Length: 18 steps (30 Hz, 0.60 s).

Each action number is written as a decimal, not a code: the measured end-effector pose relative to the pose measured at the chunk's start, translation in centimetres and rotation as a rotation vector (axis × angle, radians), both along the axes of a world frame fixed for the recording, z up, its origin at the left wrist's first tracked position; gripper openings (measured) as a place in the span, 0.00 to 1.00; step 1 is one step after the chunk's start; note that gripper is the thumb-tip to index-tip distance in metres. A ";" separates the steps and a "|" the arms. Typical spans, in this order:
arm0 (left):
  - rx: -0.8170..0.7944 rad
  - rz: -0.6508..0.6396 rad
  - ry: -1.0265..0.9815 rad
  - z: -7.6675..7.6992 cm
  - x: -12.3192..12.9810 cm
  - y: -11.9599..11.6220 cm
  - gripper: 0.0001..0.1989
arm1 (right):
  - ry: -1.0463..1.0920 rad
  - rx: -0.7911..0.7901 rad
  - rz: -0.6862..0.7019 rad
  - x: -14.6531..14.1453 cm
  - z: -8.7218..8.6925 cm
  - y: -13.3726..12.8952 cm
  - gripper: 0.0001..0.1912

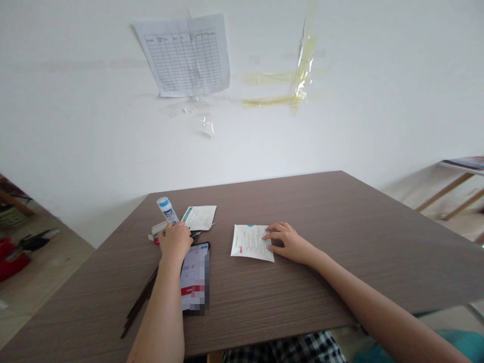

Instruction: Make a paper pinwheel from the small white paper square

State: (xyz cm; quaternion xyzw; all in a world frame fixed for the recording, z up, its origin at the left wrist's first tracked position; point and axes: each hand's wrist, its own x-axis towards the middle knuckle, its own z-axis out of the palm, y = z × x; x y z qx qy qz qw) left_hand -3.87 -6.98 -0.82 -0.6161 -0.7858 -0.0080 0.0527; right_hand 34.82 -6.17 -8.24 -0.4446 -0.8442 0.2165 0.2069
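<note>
A white paper packet (pixel 249 244) with printed text lies flat toward the middle of the table. My right hand (pixel 289 243) rests on its right edge, fingers spread and open. On the left, my left hand (pixel 176 241) reaches down among small items with its fingers curled, and whatever sits under them is mostly hidden. A white bottle with a blue top (pixel 166 207) stands just behind that hand. Another printed packet (pixel 200 218) lies to its right. Below my left wrist is a phone (pixel 195 280) with its screen lit.
Thin dark sticks (pixel 138 305) lie left of my left forearm on the brown table (pixel 302 302). The white wall (pixel 264 151) rises behind the table, with a taped sheet (pixel 185 55) on it. Another table (pixel 463 164) stands at the right.
</note>
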 end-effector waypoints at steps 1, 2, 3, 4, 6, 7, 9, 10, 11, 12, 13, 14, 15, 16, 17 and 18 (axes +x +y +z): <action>0.005 -0.016 -0.018 0.0 -0.1 0.0 0.14 | 0.002 0.000 0.000 0.0 0.0 0.0 0.17; 0.013 -0.028 -0.034 0.1 -0.1 0.0 0.13 | 0.004 0.002 0.001 0.0 0.0 0.0 0.17; 0.024 -0.035 -0.045 0.2 -0.1 0.1 0.13 | 0.007 0.003 0.000 0.0 0.0 0.0 0.17; 0.038 -0.037 -0.050 0.4 0.1 0.1 0.12 | 0.011 0.004 0.000 0.0 -0.1 0.0 0.16; 0.066 -0.044 -0.050 0.7 0.6 0.0 0.11 | 0.018 0.001 0.000 0.0 -0.1 0.0 0.16; 0.074 -0.055 -0.050 0.9 1.0 0.0 0.11 | 0.021 -0.002 -0.002 0.0 0.0 0.0 0.16; 0.076 -0.087 -0.060 1.3 1.9 -0.1 0.10 | 0.024 -0.002 -0.003 0.0 0.0 -0.1 0.16; 0.071 -0.111 -0.067 1.5 2.3 -0.1 0.10 | 0.024 0.001 -0.002 0.0 0.1 -0.1 0.16; 0.063 -0.133 -0.078 1.7 2.7 -0.1 0.09 | 0.024 0.004 -0.001 0.0 0.2 -0.1 0.16; 0.059 -0.155 -0.092 1.8 3.1 -0.1 0.09 | 0.025 0.008 0.000 0.0 0.2 -0.1 0.16; 0.057 -0.176 -0.111 1.9 3.4 -0.2 0.09 | 0.026 0.013 0.000 0.0 0.2 -0.1 0.16; 0.060 -0.193 -0.133 2.0 3.7 -0.2 0.09 | 0.027 0.017 0.001 -0.1 0.2 -0.1 0.16; 0.067 -0.208 -0.157 2.1 4.0 -0.2 0.09 | 0.029 0.022 0.001 -0.1 0.1 -0.1 0.16; 0.076 -0.220 -0.182 2.1 4.2 -0.2 0.09 | 0.034 0.028 0.001 -0.1 0.0 -0.1 0.16; 0.086 -0.228 -0.205 2.0 4.6 -0.2 0.09 | 0.043 0.034 -0.002 -0.1 -0.1 0.0 0.16; 0.099 -0.232 -0.225 2.0 4.9 -0.2 0.09 | 0.056 0.040 -0.010 -0.1 -0.3 0.1 0.16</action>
